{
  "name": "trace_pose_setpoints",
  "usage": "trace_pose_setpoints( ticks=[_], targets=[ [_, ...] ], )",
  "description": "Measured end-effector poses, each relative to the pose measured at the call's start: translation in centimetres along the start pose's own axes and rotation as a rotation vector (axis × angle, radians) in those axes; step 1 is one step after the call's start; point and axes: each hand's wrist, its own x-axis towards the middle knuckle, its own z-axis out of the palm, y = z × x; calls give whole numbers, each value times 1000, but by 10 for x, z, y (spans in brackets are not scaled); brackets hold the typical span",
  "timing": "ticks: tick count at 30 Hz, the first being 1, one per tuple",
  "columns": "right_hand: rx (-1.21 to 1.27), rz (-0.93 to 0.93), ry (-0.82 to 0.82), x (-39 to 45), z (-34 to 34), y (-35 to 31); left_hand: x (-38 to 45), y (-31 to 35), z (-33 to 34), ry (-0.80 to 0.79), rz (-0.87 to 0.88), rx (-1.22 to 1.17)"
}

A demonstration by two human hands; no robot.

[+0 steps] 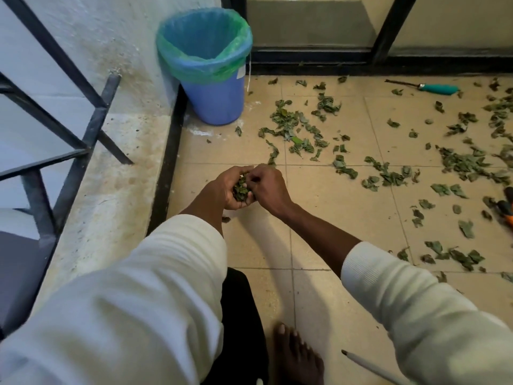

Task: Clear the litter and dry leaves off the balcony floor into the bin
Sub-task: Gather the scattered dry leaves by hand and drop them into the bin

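The left hand is cupped palm-up just above the beige tiled balcony floor, its fingers curled round a small heap of dry green leaves. The right hand meets it from the side, knuckles up, fingertips pinched and tucking leaf bits into that cup. Both forearms reach forward from white ribbed sleeves. The likely slip: the brittle heap is loose, so tilting or opening the cupped hand on the way over could shed crumbs back onto the tiles. The blue plastic bin with a green liner bag stands ahead by the wall, near but apart from the hands. Many scattered dry leaves lie on the floor to the right, beside a teal-handled tool.
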Motion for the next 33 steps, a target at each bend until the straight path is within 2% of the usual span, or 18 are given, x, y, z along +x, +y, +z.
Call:
trace_pose_setpoints(
  ticks=[2, 4, 7, 8, 10, 13, 16, 19, 21, 24, 28, 33],
  targets=[
    [-10, -22, -103, 6, 10, -9, -6, 1, -19, 69, 19, 1],
    [84, 26, -207, 12, 16, -16, -6, 3, -40, 143, 46, -33],
    [139, 37, -159, 18, 30, -16, -7, 8, -72, 252, 99, -94],
    [66, 9, -184, 18, 36, -13, -8, 10, -82, 288, 106, -103],
    [-125, -119, -362, 12, 47, -7, -12, 10, -97, 337, 111, -94],
    [-407, -471, -595, -3, 68, 7, -17, 8, -109, 362, 84, -54],
    [-597, -673, -592, -18, 75, 19, -19, 8, -105, 375, 54, 17],
    [-690, -678, -550, -27, 64, 31, -13, 8, -90, 375, 64, 98],
    [-635, -573, -478, -27, 50, 43, -7, 7, -73, 333, 48, 158],
    [-405, -266, -329, -24, 21, 67, 7, 3, -40, 213, -12, 301],
    [-3, 197, 32, -35, -33, 93, 32, -9, 23, 53, -87, 494],
    [296, 379, 338, -80, -89, 108, 55, -42, 126, -153, -104, 672]
  ],
)
